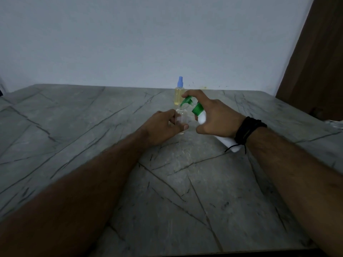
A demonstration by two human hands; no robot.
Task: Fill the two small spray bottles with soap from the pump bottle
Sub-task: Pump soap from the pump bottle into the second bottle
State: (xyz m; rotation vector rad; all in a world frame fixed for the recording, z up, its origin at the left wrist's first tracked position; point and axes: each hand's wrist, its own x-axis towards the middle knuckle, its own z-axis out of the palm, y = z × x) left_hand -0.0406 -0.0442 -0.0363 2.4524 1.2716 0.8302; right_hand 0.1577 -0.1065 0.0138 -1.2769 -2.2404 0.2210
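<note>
From the head view we see a clear, uncapped small spray bottle (181, 118) standing on the grey marbled desk (92, 127), looking empty. Our left hand (163, 127) grips it, thumb and fingers curled round its sides. Our right hand (215, 117) holds the white pump bottle (202, 118) tilted, its green pump head (187, 102) just over the clear bottle's mouth, forefinger on the pump top. A black wristband (246, 130) circles that wrist. Behind, near the wall, stands the second spray bottle (178, 95), yellow-filled, with a blue cap.
</note>
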